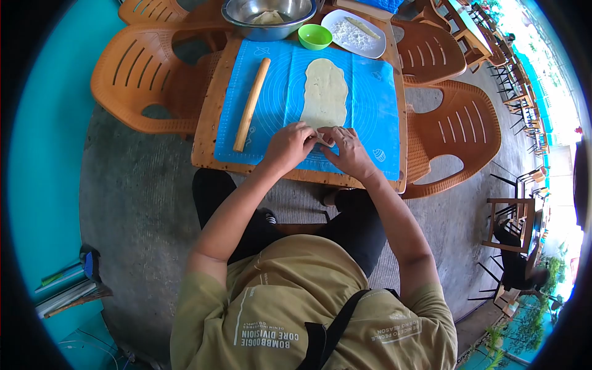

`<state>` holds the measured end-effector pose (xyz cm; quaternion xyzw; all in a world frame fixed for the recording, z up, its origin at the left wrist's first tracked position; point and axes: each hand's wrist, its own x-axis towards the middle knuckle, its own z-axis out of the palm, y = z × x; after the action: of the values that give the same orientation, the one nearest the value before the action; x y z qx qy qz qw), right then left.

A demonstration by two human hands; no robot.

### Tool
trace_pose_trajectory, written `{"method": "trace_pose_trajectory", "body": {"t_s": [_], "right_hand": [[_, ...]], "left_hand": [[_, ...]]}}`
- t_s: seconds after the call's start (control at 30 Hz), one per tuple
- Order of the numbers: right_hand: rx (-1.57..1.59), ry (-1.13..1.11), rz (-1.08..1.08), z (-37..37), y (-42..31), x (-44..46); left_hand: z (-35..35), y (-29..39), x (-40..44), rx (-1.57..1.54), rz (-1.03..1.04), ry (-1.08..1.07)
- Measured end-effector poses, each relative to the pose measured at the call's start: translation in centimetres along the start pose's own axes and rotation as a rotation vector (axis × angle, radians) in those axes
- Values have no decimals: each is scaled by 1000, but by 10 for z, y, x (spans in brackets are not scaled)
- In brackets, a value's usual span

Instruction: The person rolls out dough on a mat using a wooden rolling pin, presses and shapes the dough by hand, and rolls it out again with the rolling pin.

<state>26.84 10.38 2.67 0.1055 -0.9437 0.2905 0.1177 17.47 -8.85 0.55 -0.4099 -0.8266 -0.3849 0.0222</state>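
A long flat sheet of dough (325, 92) lies on a blue baking mat (376, 105), running away from me. Both hands meet at its near end, where the edge is lifted and curled. My left hand (290, 147) pinches the left part of that edge with its fingers. On the other side, my right hand (351, 151) has its fingers curled over the right part of the same edge. Fingers partly hide the curled dough. To the left of the sheet rests a wooden rolling pin (252, 105), apart from both hands.
Behind the mat stand a metal bowl (231, 24) with dough inside, a green bowl (315, 38) and a white plate (370, 50) of flour holding a pale strip. Orange chairs (468, 126) flank the wooden table (205, 148). Another person (518, 262) is far right.
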Motion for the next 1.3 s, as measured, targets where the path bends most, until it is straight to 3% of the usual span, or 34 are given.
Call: {"method": "trace_pose_trajectory", "body": {"t_s": [0.17, 0.47, 1.3], "right_hand": [[-11, 7, 35, 0, 5, 2], [-6, 19, 69, -3, 17, 7], [-126, 85, 71, 1, 29, 8]], "left_hand": [[-5, 4, 6, -16, -78, -62], [0, -3, 20, 9, 26, 1], [8, -13, 28, 21, 64, -31]]}}
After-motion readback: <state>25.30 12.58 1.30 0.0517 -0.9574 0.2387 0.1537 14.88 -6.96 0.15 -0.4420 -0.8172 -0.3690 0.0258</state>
